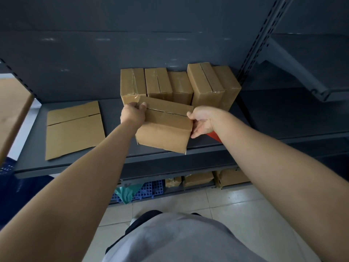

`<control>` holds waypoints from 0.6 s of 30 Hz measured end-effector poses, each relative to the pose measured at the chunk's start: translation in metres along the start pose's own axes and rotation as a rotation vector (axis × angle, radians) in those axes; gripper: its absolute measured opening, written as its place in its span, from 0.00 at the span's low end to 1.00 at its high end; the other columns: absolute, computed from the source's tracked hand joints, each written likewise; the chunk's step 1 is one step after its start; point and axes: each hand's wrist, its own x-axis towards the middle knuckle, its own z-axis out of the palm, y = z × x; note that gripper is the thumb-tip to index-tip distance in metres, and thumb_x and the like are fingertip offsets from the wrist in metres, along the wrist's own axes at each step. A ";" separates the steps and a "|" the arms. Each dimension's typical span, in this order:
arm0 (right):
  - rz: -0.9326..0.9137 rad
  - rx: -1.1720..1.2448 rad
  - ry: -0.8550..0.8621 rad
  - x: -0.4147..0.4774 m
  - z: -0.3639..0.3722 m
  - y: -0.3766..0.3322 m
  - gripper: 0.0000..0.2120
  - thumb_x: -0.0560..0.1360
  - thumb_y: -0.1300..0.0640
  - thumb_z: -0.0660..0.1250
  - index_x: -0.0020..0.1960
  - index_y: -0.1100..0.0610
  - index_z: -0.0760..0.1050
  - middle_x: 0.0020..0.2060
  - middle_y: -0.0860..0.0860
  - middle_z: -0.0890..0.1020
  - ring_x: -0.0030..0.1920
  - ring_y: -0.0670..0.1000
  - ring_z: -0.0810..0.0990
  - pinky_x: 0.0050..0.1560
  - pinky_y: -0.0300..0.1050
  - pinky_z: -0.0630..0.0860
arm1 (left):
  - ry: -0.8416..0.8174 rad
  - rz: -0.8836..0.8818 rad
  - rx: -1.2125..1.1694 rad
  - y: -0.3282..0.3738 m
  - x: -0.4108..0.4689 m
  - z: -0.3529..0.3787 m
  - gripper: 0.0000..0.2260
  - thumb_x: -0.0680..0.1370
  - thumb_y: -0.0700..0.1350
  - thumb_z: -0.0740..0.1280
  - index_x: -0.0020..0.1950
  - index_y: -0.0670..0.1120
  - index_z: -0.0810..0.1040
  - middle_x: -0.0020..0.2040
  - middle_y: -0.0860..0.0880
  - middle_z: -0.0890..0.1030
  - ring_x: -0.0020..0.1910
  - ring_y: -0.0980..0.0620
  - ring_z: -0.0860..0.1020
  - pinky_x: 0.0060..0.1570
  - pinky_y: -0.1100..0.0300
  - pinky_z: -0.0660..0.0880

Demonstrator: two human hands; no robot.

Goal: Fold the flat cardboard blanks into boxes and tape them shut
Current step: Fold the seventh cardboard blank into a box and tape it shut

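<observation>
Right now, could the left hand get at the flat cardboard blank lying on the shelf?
Probably yes, once it lets go. The left hand grips the box; the flat blank lies uncovered on the shelf just to its left, with nothing between them.

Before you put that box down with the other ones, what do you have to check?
1. The left hand grips the box at its far corner: ok.
2. The right hand supports the other end: ok.
3. The top seam is taped all along: cannot tell.
4. Bare shelf shows beside the finished boxes: ok.
5. The red thing under the right hand is out of the way: cannot tell.
</observation>
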 end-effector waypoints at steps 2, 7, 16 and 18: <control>0.033 -0.031 -0.027 -0.002 0.001 0.004 0.23 0.82 0.55 0.56 0.74 0.64 0.60 0.70 0.62 0.67 0.71 0.61 0.66 0.71 0.58 0.60 | -0.038 0.001 -0.007 0.002 0.000 -0.003 0.19 0.80 0.54 0.60 0.65 0.43 0.74 0.53 0.46 0.77 0.49 0.46 0.75 0.45 0.58 0.70; 0.023 -0.172 0.002 -0.001 -0.003 -0.001 0.33 0.78 0.55 0.65 0.76 0.62 0.53 0.72 0.64 0.63 0.70 0.64 0.66 0.69 0.59 0.66 | 0.007 -0.009 -0.101 -0.009 -0.005 -0.012 0.17 0.79 0.53 0.64 0.60 0.43 0.77 0.49 0.48 0.78 0.46 0.50 0.75 0.42 0.60 0.70; -0.050 -0.353 -0.115 -0.004 0.042 -0.021 0.18 0.79 0.55 0.64 0.64 0.63 0.68 0.56 0.62 0.78 0.56 0.62 0.79 0.56 0.60 0.77 | 0.197 -0.136 -0.156 -0.016 -0.013 -0.051 0.11 0.76 0.55 0.67 0.42 0.48 0.78 0.39 0.50 0.77 0.44 0.46 0.76 0.47 0.55 0.75; -0.057 -0.383 -0.158 -0.010 0.064 -0.025 0.18 0.79 0.55 0.64 0.64 0.63 0.68 0.55 0.62 0.79 0.57 0.62 0.79 0.57 0.61 0.77 | 0.339 -0.145 -0.209 -0.019 -0.010 -0.065 0.12 0.74 0.55 0.68 0.48 0.47 0.77 0.41 0.51 0.77 0.44 0.48 0.75 0.45 0.57 0.73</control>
